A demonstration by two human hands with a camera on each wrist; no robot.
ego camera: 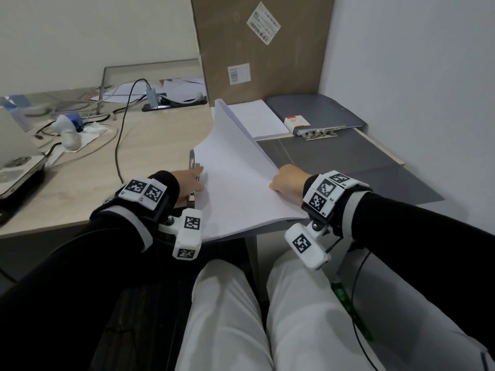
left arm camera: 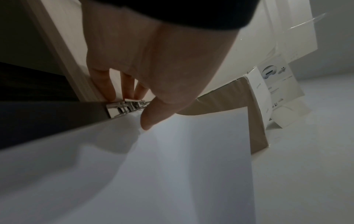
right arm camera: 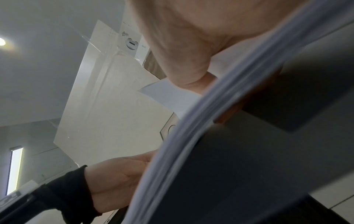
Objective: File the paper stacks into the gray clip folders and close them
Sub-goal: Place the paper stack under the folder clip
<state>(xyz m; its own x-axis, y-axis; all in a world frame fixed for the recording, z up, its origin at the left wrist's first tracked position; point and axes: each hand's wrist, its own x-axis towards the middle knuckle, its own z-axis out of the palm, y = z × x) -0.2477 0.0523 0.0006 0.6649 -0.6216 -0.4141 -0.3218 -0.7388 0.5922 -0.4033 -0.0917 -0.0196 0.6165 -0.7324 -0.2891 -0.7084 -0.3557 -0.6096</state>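
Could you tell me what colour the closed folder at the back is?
The closed folder is gray, clearest in the head view.

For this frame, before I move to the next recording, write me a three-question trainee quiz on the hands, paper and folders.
1. True or false: the right hand grips the paper stack's right edge.
2. The left hand's fingers are at: A) the metal clip B) a cable C) the laptop.
3. Fill in: a second paper stack lies beside a closed gray ____.

Key: 1 true; 2 A; 3 folder.

Black sleeves [ego camera: 417,226], white trousers [ego camera: 230,317], white wrist mounts [ego camera: 187,234] (black-and-white square markers)
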